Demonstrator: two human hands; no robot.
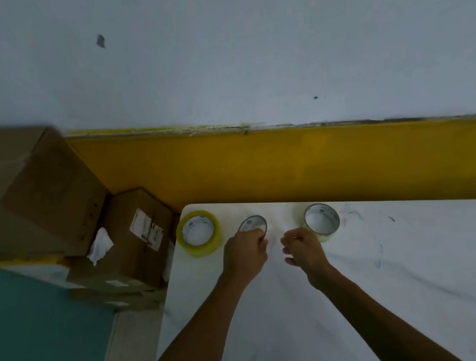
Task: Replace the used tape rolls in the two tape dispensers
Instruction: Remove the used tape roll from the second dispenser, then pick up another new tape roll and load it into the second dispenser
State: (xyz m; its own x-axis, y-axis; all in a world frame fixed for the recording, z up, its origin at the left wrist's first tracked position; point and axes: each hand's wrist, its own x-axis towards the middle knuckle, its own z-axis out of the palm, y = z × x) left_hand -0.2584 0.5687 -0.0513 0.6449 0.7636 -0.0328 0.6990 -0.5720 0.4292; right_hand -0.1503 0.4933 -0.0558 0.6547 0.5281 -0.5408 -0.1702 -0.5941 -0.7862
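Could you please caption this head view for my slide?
Left hand grips an empty tape core between two tape rolls on a white table.

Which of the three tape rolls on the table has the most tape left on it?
The yellowish roll at the table's far left corner: its tape band is thick, whereas the middle roll and right roll look thin.

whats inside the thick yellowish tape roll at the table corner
Inside the thick yellowish tape roll only its pale cardboard core and the white table surface show through the hole. Nothing sits in it.
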